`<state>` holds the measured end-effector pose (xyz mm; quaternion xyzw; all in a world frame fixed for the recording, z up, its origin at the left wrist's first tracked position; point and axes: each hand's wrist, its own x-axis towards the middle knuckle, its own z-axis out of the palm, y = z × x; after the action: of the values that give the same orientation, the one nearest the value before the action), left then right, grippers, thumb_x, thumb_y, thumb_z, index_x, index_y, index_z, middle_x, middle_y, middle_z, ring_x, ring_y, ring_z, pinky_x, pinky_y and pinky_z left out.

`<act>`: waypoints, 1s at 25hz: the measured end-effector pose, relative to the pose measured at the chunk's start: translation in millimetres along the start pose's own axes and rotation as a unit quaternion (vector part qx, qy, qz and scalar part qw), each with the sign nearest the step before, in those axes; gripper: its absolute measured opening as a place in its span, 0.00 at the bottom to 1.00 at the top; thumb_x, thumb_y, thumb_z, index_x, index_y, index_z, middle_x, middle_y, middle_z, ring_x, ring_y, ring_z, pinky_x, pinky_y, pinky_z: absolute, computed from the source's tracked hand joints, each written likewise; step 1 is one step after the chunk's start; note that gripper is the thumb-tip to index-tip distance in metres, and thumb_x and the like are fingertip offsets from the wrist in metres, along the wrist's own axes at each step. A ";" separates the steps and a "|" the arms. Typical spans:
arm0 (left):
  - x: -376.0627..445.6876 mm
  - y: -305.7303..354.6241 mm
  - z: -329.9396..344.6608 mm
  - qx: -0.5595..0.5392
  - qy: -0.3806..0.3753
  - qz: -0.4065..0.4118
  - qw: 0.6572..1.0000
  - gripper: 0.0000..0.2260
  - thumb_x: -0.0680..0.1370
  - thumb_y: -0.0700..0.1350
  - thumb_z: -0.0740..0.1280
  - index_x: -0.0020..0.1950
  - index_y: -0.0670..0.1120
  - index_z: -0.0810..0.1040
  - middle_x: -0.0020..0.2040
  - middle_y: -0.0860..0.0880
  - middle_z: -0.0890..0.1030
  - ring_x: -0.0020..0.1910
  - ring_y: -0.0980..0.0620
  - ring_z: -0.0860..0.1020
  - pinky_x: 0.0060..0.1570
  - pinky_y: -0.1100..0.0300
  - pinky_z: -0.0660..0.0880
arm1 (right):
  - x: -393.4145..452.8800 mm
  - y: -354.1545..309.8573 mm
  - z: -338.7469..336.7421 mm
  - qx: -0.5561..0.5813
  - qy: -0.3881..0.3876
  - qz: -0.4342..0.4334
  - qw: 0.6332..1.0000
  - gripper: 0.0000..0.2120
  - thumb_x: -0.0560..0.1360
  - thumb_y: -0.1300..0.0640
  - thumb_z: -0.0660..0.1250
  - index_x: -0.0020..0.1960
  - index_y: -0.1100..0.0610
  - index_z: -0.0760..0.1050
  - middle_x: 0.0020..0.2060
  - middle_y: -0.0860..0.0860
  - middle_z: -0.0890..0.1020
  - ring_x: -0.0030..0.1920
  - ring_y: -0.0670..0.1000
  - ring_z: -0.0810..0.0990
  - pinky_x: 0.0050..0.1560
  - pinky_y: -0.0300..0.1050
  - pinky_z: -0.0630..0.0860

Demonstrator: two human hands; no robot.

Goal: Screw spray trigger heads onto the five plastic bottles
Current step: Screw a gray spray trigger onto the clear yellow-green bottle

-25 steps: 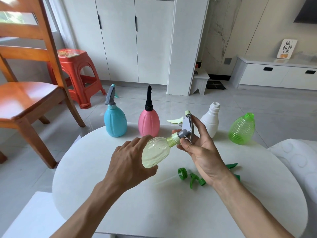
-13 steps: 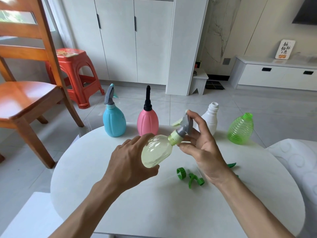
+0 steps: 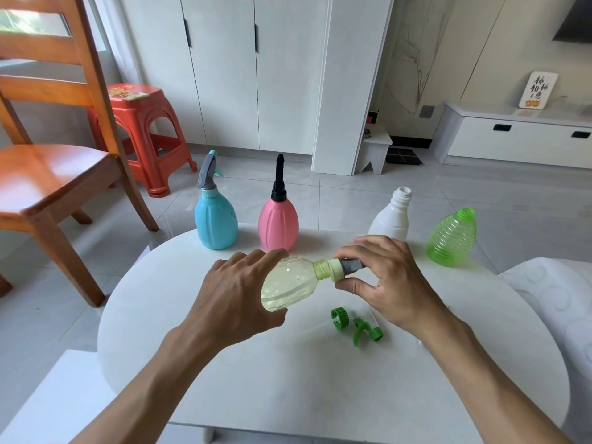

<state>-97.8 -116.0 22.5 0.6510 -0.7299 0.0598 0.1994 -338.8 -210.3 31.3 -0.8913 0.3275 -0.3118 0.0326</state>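
Observation:
My left hand [image 3: 234,302] grips a pale yellow bottle [image 3: 288,283], held on its side above the white round table [image 3: 288,379]. My right hand [image 3: 387,280] is closed over a grey trigger head [image 3: 350,266] whose pale collar sits on the bottle's threaded neck. At the table's far edge stand a blue bottle [image 3: 216,222] with a grey head, a pink bottle [image 3: 278,224] with a black head, an open white bottle [image 3: 389,221] and an open green ribbed bottle [image 3: 451,240]. A loose green trigger head [image 3: 355,325] lies on the table under my right hand.
A wooden chair [image 3: 57,161] stands at the left with a red plastic stool [image 3: 144,133] behind it. White cabinets line the back wall. A white patterned cushion [image 3: 557,302] borders the table on the right.
My right hand has rolled over the top of the trigger head, turning it on the neck; the grey head now lies mostly hidden under my palm. The bottle tilted slightly flatter.

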 end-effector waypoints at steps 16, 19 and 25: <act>-4.7 -5.2 -0.6 0.046 -0.033 0.059 0.997 0.34 0.61 0.56 0.75 0.66 0.53 0.75 0.52 0.53 0.83 0.46 0.45 0.79 0.47 0.51 0.75 | -11.1 -18.3 7.8 0.269 -0.148 0.125 0.944 0.12 0.73 0.47 0.73 0.45 0.54 0.76 0.34 0.53 0.80 0.34 0.54 0.75 0.38 0.52 0.73; -5.0 -3.7 0.0 0.042 -0.027 0.058 0.997 0.34 0.61 0.56 0.75 0.66 0.53 0.76 0.53 0.53 0.83 0.47 0.45 0.80 0.47 0.51 0.75 | -12.0 -20.7 6.4 0.357 -0.158 0.214 0.895 0.17 0.70 0.40 0.71 0.39 0.53 0.74 0.30 0.53 0.82 0.31 0.53 0.77 0.34 0.47 0.72; -0.2 1.5 -2.8 0.015 -0.006 0.028 0.999 0.35 0.60 0.56 0.76 0.67 0.53 0.75 0.54 0.53 0.83 0.47 0.45 0.80 0.47 0.52 0.75 | -9.1 -24.3 8.6 0.431 -0.061 0.173 0.884 0.21 0.69 0.57 0.75 0.57 0.46 0.70 0.44 0.43 0.77 0.44 0.46 0.75 0.48 0.43 0.76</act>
<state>-98.7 -114.6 25.3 0.6338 -0.7480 0.0718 0.1833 -325.5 -187.1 25.9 -0.7359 0.3070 -0.3568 0.4867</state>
